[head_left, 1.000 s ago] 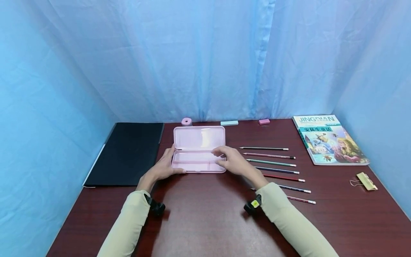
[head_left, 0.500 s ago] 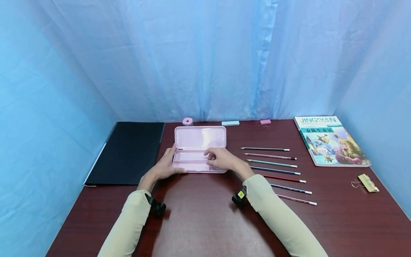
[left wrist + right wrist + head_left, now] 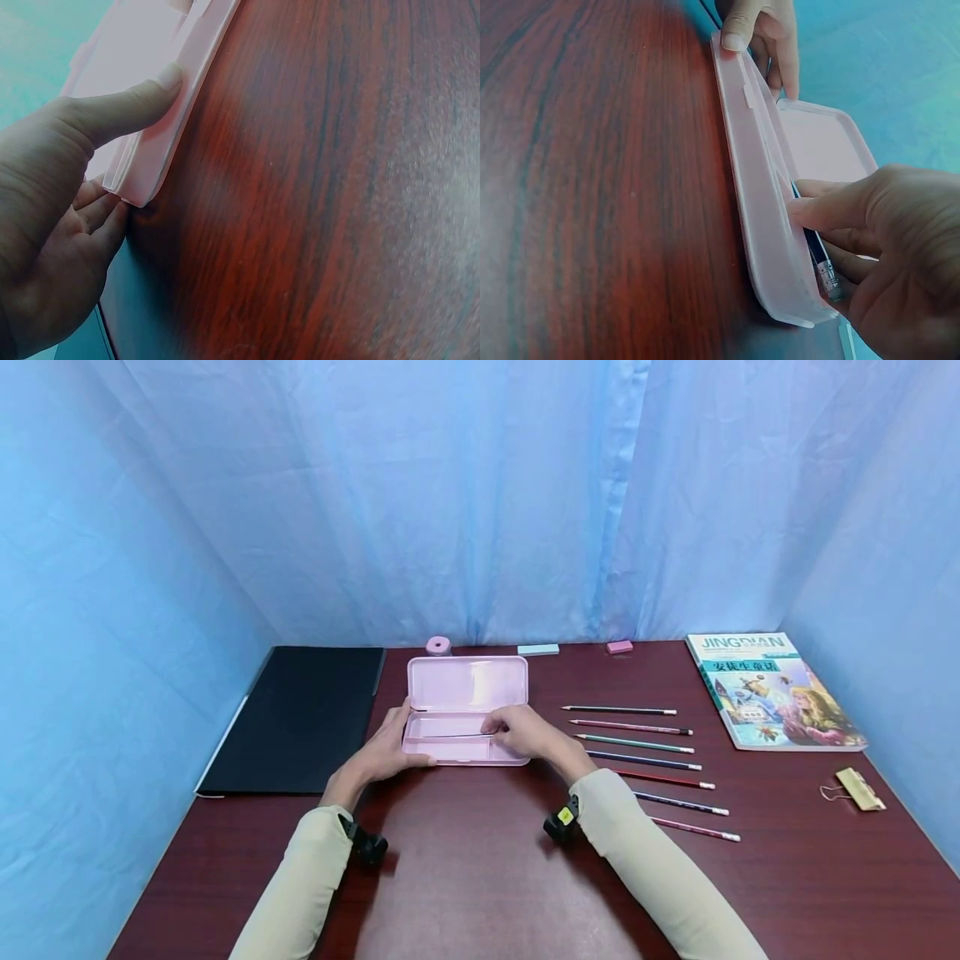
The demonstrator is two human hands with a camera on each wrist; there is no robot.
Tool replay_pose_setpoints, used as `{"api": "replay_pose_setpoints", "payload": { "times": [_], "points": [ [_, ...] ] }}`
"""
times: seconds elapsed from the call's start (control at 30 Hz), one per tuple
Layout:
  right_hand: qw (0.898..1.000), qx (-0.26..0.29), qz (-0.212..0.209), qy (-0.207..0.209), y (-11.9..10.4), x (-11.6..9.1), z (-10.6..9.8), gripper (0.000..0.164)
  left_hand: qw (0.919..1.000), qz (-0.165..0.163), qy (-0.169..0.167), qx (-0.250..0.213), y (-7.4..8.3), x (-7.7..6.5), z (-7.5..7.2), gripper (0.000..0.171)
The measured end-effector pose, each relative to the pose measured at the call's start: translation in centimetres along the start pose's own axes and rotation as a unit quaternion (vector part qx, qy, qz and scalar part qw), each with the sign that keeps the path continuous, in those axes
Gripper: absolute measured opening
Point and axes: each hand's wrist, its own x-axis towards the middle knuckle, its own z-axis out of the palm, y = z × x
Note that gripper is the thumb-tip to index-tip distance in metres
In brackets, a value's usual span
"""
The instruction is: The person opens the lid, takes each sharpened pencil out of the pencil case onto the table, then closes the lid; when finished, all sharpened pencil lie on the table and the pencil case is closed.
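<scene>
A pale pink pencil case [image 3: 442,685] stands with its lid raised toward the back. My left hand [image 3: 381,750] holds its left end, thumb along the front wall [image 3: 161,161] and fingers at the back corner. My right hand [image 3: 528,733] is inside the right half, thumb and fingers bent. In the right wrist view these pinch a dark pencil [image 3: 815,244] with a metal eraser band, lying lengthwise in the case. The head view shows only a thin dark line there, left of the fingers.
Several pencils [image 3: 637,742] lie in a row to the right. A book [image 3: 772,689] and a binder clip [image 3: 858,788] sit farther right. A black folder [image 3: 300,718] is at left. Behind are a pink roll-shaped item [image 3: 438,646], a light blue block [image 3: 537,650] and a pink eraser [image 3: 619,647].
My right hand moved left and deeper into the case, then shifted slightly right. A thin dark line now shows along the inner divider. The left hand has stayed on the case.
</scene>
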Motion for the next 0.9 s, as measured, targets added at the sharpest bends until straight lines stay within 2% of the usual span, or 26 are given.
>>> {"api": "replay_pose_setpoints", "payload": {
  "times": [0.2,0.37,0.6,0.9],
  "points": [
    [0.999,-0.002,0.032,0.032,0.4,-1.2,-1.1,0.018,0.9999,-0.008,-0.002,-0.007,-0.1,0.1,0.2,0.117],
    [0.997,0.018,0.049,0.057,1.4,-3.5,-2.7,0.017,0.9999,-0.005,-0.001,-0.009,0.0,0.1,0.2,0.117],
    [0.993,0.039,0.065,0.087,3.2,-8.4,-4.8,0.014,1.0000,0.001,0.000,-0.007,-0.1,0.0,0.1,0.117],
    [0.991,-0.025,0.083,0.103,4.6,-16.2,-7.8,0.016,1.0000,0.002,0.001,-0.004,-0.1,-0.1,0.0,0.116]
  ]
}}
